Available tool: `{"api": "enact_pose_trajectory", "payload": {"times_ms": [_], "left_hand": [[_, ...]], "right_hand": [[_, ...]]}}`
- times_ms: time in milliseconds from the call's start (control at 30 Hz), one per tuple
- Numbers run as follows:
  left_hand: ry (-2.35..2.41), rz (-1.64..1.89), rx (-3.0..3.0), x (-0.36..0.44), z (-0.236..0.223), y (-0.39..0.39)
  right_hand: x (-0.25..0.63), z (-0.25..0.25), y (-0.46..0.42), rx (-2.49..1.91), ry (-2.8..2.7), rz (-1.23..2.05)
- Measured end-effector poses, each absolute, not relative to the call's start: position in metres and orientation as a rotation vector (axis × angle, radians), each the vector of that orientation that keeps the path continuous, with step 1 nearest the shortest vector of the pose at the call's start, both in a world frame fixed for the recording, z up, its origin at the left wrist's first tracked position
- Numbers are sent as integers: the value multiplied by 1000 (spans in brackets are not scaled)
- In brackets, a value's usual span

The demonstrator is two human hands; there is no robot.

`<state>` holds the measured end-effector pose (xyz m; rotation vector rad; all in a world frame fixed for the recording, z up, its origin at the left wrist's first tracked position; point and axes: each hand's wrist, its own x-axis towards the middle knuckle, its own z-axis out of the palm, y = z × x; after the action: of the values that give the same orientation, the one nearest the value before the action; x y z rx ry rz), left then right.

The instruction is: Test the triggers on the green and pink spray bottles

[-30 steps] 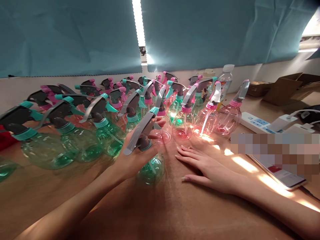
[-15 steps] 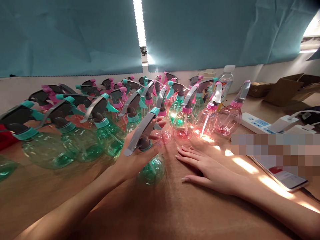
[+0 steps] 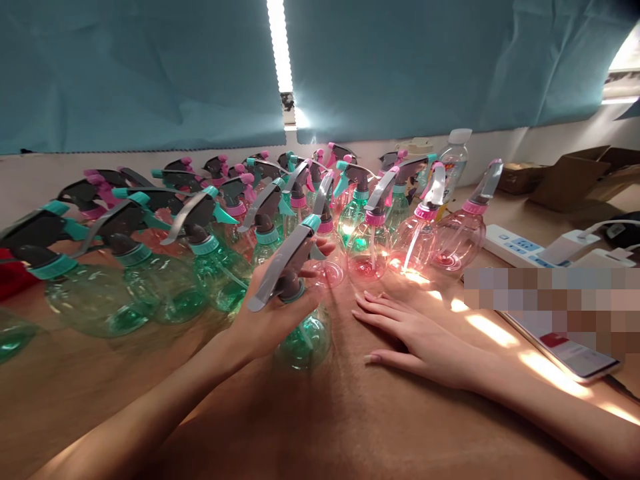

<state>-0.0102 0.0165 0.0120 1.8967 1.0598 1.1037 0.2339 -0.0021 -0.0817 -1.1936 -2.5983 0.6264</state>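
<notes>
My left hand (image 3: 273,313) is wrapped round the neck of a green spray bottle (image 3: 303,337) that stands on the brown table (image 3: 320,427); its grey trigger head (image 3: 285,263) with a teal tip sticks up above my fingers. My right hand (image 3: 415,333) lies flat on the table just right of that bottle, fingers stretched out and holding nothing. Right behind both hands stand several green spray bottles (image 3: 220,267) and pink spray bottles (image 3: 457,230) in rows.
A clear water bottle (image 3: 453,160) stands behind the pink ones. A white power strip (image 3: 513,243) with plugs and a phone (image 3: 575,353) lie at the right. Cardboard boxes (image 3: 575,173) sit at the far right. Blue curtains (image 3: 150,67) hang along the wall behind.
</notes>
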Motion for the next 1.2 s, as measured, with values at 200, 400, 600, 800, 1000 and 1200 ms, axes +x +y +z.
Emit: {"api": "enact_pose_trajectory", "payload": {"times_ms": [200, 400, 600, 800, 1000, 1200], "left_hand": [[1114, 1096, 1926, -10, 16, 16], [1128, 1082, 1953, -11, 16, 16], [1093, 1092, 2031, -10, 18, 8], [998, 1088, 2062, -7, 11, 8], [1065, 1046, 2004, -7, 5, 4], [937, 1065, 1905, -13, 4, -7]], "right_hand": [[234, -83, -2, -1159, -2554, 639], [235, -84, -2, -1142, -2543, 646], [233, -81, -3, -1143, -2541, 642], [232, -79, -2, -1133, -2563, 598], [227, -66, -6, -1054, -2549, 612], [200, -57, -22, -954, -2282, 713]]}}
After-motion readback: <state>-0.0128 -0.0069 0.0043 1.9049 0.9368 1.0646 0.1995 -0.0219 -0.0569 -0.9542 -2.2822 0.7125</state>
